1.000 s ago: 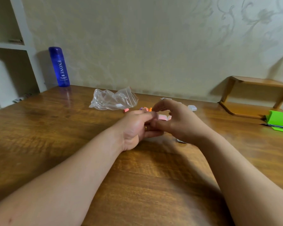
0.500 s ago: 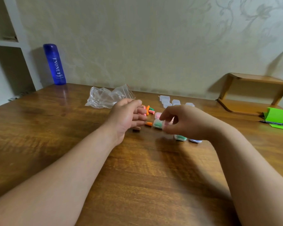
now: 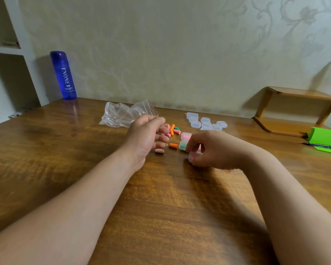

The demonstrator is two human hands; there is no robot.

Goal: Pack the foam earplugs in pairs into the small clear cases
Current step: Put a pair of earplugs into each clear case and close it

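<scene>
Two filled cases [image 3: 185, 135] sit beside right hand [image 3: 214, 150]; it pinches the nearer case [image 3: 182, 145], so press its lid fully shut. Left hand [image 3: 147, 134] curls over loose earplugs [image 3: 172, 128], hold unclear.

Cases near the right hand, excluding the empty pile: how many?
3: pink-filled case beside the loose earplugs; green-and-pink case just nearer; third case gripped by the right hand. Others may hide under that hand.

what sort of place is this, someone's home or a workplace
Most likely a room in a home: a polished brown wooden table against beige swirl-patterned wallpaper, white built-in wall shelves at the left and a tall blue bottle beside them.
</scene>
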